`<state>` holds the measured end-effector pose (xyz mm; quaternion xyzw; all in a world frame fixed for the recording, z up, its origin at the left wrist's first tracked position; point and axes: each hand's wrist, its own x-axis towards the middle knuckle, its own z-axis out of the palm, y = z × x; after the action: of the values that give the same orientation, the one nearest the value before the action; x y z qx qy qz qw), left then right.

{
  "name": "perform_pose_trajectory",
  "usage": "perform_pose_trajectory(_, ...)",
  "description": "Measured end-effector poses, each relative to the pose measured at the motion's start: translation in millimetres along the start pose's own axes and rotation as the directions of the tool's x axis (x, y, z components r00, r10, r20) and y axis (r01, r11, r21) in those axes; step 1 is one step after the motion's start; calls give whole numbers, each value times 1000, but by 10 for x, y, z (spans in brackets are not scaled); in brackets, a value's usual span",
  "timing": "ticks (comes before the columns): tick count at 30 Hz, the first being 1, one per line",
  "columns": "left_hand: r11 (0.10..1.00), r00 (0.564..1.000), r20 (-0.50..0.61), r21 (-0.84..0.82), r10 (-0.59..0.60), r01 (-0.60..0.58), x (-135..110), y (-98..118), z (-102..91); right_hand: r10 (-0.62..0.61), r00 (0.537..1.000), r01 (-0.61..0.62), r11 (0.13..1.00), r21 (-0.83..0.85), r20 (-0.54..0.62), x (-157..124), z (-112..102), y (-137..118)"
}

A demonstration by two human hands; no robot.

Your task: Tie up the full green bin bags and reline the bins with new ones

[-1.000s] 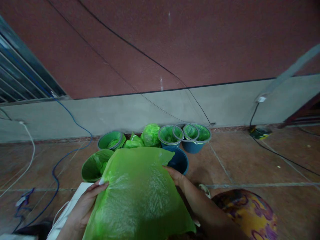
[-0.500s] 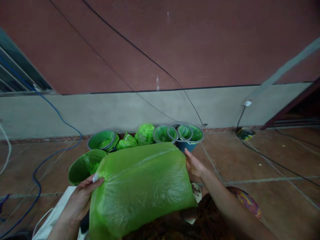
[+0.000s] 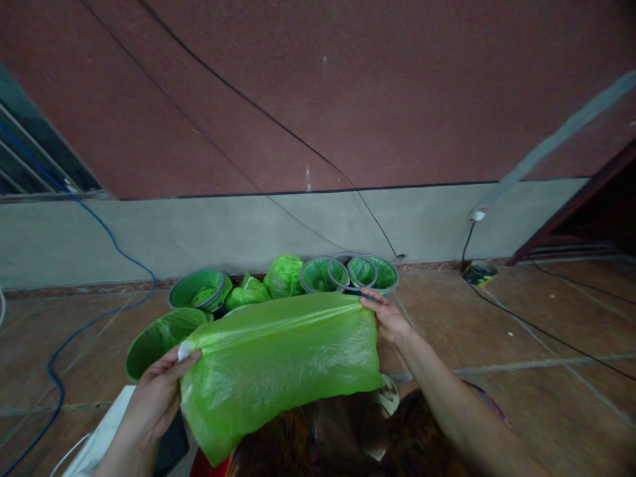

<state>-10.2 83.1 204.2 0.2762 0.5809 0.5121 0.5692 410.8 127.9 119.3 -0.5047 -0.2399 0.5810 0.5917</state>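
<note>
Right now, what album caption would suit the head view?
Left hand and right hand hold a green plastic bag near green-lined bins beside a wall.

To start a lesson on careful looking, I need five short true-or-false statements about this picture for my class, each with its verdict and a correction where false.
1. The left hand and the right hand hold the same green plastic bag. True.
2. That bag is tucked inside a bucket. False: it is stretched between the two hands.
3. A blue cable runs along the floor left of the green-lined buckets. True.
4. The wall is one colour from top to bottom. False: it is reddish above and pale grey below.
5. A small dark tub stands on the floor right of the buckets. True.
</note>
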Motion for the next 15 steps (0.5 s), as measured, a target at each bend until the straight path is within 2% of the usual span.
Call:
perform_pose_trajectory(4, 999, 998, -39, -21, 44, -44, 16, 74, 125, -76, 990, 83, 995, -53, 115, -96, -41, -198)
perform_pose_trajectory(7, 991, 991, -56, -47, 124, -127, 56, 180, 194, -98, 969, 119, 989, -82, 225, -149, -69, -413)
perform_pose_trajectory(10, 975, 975, -62, -50, 215, -219, 105, 312, 231, -131, 951, 178, 973, -148, 280, -174, -64, -625)
perform_pose_trajectory(15, 946, 947, 66, 72, 313, -318, 172, 535, 299, -216, 933, 304, 902, -307, 290, -94, -57, -793)
